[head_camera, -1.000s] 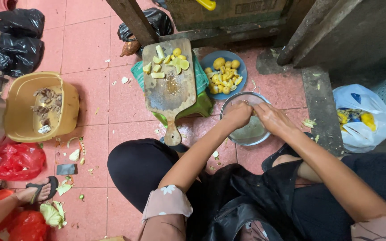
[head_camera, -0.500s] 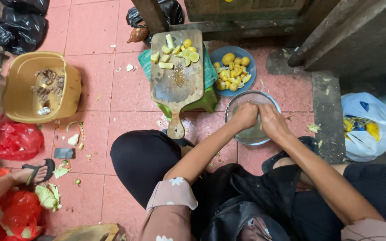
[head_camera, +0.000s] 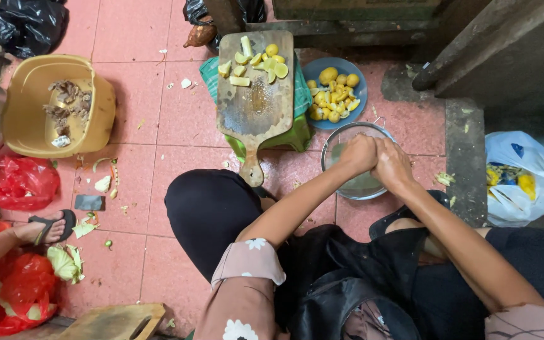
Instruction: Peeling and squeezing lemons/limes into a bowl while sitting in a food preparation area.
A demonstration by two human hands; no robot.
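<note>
2 hands pressed together over metal bowl: left hand and right hand closed against each other, whatever sits between them hidden. Bowl on pink tile floor, just in front of knees, holding cloudy water. Likely light, thin-walled, wet and slippery; best gripped at rim. Beyond: blue plate with yellow chunks, wooden cutting board with pale slices, yellow basin with brown scraps.
</note>
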